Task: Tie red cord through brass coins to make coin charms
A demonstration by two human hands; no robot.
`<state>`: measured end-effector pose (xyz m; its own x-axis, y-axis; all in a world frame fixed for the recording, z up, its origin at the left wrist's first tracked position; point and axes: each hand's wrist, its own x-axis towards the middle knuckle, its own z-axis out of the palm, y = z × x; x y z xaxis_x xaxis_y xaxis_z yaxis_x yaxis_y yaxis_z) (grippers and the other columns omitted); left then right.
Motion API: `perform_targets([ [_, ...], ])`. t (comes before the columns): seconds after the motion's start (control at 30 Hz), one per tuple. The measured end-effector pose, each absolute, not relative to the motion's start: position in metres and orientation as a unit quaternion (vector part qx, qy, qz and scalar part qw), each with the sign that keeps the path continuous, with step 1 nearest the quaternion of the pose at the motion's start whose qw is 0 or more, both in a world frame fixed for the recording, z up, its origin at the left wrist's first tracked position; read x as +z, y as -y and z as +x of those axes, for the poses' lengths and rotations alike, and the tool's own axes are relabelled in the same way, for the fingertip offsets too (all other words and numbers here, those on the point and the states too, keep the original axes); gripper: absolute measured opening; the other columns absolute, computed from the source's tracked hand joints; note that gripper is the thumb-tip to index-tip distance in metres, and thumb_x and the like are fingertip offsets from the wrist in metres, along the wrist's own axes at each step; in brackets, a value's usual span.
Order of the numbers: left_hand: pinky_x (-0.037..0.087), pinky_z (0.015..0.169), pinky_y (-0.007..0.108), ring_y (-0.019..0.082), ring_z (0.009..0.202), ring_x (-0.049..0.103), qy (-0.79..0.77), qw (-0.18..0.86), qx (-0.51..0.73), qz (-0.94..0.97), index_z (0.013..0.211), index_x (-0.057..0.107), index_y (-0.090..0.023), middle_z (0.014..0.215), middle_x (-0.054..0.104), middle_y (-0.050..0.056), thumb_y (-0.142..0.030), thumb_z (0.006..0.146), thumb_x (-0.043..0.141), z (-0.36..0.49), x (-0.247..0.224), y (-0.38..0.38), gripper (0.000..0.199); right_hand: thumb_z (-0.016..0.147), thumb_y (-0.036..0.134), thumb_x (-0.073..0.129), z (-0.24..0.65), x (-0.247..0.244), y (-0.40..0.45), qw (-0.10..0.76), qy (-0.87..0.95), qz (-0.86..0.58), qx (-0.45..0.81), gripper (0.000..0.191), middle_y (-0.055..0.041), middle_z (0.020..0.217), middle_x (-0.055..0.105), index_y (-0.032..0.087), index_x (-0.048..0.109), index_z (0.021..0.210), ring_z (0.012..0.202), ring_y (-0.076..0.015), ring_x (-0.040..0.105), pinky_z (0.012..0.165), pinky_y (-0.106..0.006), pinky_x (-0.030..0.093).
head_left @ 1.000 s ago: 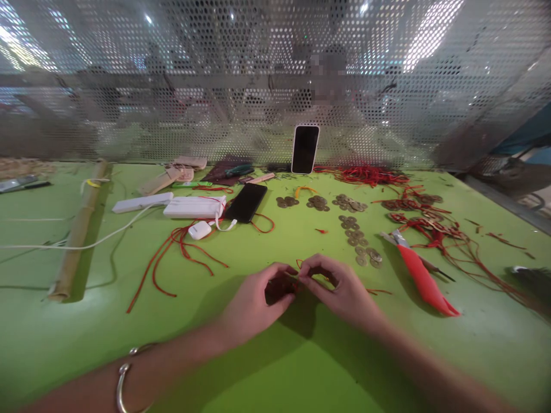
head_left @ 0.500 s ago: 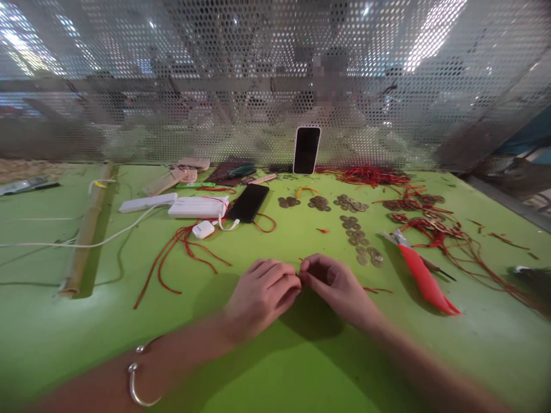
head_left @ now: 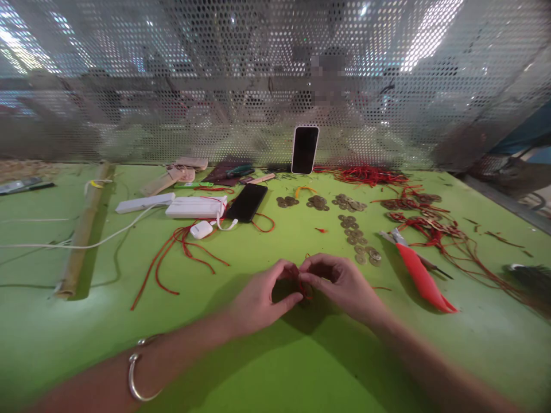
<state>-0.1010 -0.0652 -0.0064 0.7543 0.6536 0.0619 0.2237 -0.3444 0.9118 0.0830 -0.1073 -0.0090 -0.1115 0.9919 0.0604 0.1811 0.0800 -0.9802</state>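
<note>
A red cord (head_left: 305, 291) shows between my hands just above the green table, mostly hidden by the fingers. My right hand (head_left: 340, 282) pinches it between thumb and forefinger. My left hand (head_left: 269, 295) curves around its other side, fingertips on the cord and the thumb reaching below them. A bangle (head_left: 134, 378) circles my left wrist. Beyond my right hand lie small groups of round coins (head_left: 353, 236) with holes in their middles. A short red scrap (head_left: 321, 230) rests between the coins and my hands.
A phone (head_left: 305, 150) leans on the perforated metal screen (head_left: 241, 115). A black phone (head_left: 248, 202), white power bank (head_left: 196, 207) and loose red cords (head_left: 161, 264) lie left. A bamboo stick (head_left: 84, 241) is farther left. At right are a red-wrapped tool (head_left: 424, 278) and tangled red cords (head_left: 374, 174).
My left hand has opened out, its thumb dropping away from the fingers. More of the red cord now shows between the hands. My right hand keeps its pinch.
</note>
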Motion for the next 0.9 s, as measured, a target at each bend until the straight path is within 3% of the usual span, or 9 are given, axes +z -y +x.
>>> perform_targets([
  [0.1, 0.046, 0.082, 0.027, 0.015, 0.089, 0.06, -0.3, 0.519, 0.22, 0.77, 0.099, 0.054, -0.02, 0.094, 0.064, 0.002, -0.022, 0.087, 0.051, -0.099, -0.004, 0.064, 0.012, 0.081, 0.028, 0.061, 0.085, -0.006, 0.108, 0.451, 0.614, -0.535, 0.366, 0.012, -0.0024, 0.085, 0.07, 0.022, 0.067, 0.09, 0.08, -0.0167, 0.065, 0.075, -0.029, 0.052],
  [0.23, 0.047, 0.077, 0.024, 0.014, 0.081, 0.059, -0.303, 0.517, 0.21, 0.772, 0.093, 0.056, -0.018, 0.088, 0.064, 0.001, -0.019, 0.088, 0.047, -0.098, -0.004, 0.064, 0.011, 0.083, 0.022, 0.059, 0.089, -0.003, 0.11, 0.494, 0.634, -0.536, 0.261, 0.011, -0.0005, 0.089, 0.069, 0.024, 0.067, 0.091, 0.084, -0.0149, 0.063, 0.077, -0.027, 0.05],
  [0.63, 0.046, 0.075, 0.027, 0.015, 0.08, 0.058, -0.285, 0.465, 0.159, 0.823, 0.088, 0.059, -0.017, 0.087, 0.064, 0.002, -0.009, 0.08, 0.045, -0.096, 0.005, 0.066, 0.018, 0.085, 0.024, 0.057, 0.084, -0.011, 0.108, 0.516, 0.591, -0.509, 0.355, 0.011, -0.0026, 0.085, 0.068, 0.022, 0.066, 0.091, 0.075, -0.0135, 0.064, 0.071, -0.025, 0.055],
  [0.9, 0.047, 0.075, 0.027, 0.016, 0.082, 0.059, -0.311, 0.484, 0.174, 0.799, 0.095, 0.059, -0.019, 0.091, 0.065, 0.003, -0.025, 0.086, 0.048, -0.099, -0.001, 0.067, 0.015, 0.084, 0.025, 0.058, 0.086, -0.014, 0.107, 0.537, 0.569, -0.504, 0.366, 0.011, -0.0034, 0.083, 0.067, 0.021, 0.065, 0.091, 0.074, -0.0148, 0.066, 0.072, -0.028, 0.056],
])
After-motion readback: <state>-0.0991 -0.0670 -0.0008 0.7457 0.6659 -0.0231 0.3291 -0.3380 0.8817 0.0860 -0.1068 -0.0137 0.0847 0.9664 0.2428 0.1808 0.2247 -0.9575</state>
